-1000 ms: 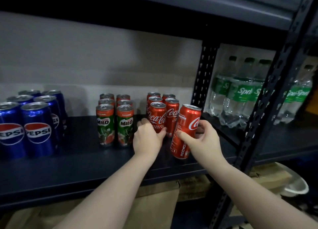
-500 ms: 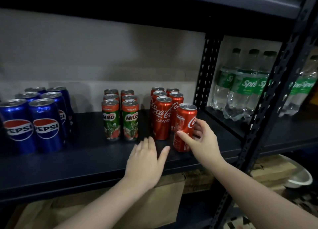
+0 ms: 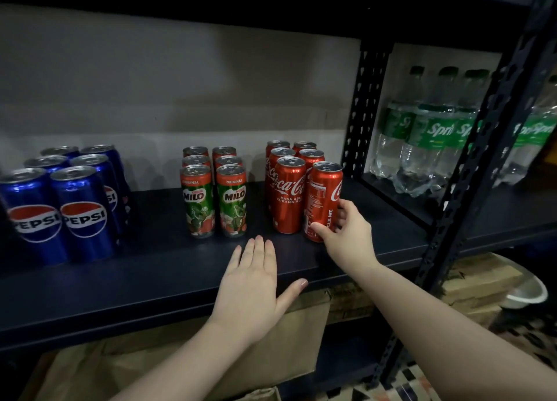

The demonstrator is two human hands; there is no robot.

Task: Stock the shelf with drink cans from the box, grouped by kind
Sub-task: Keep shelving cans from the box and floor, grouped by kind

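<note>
Upright, glossy red Coca-Cola can [image 3: 324, 201], right hand [image 3: 346, 234] grip around it, left hand [image 3: 251, 283] flat.

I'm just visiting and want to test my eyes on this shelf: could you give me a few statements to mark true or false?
1. The right hand holds a red Coca-Cola can standing on the dark metal shelf. True.
2. The left hand grips a green Milo can. False: it lies flat and open on the shelf, holding nothing.
3. The green Milo cans stand between the blue Pepsi cans and the red cans. True.
4. The clear Sprite bottles stand left of the Pepsi cans. False: they are at the far right, beyond the upright post.
</note>
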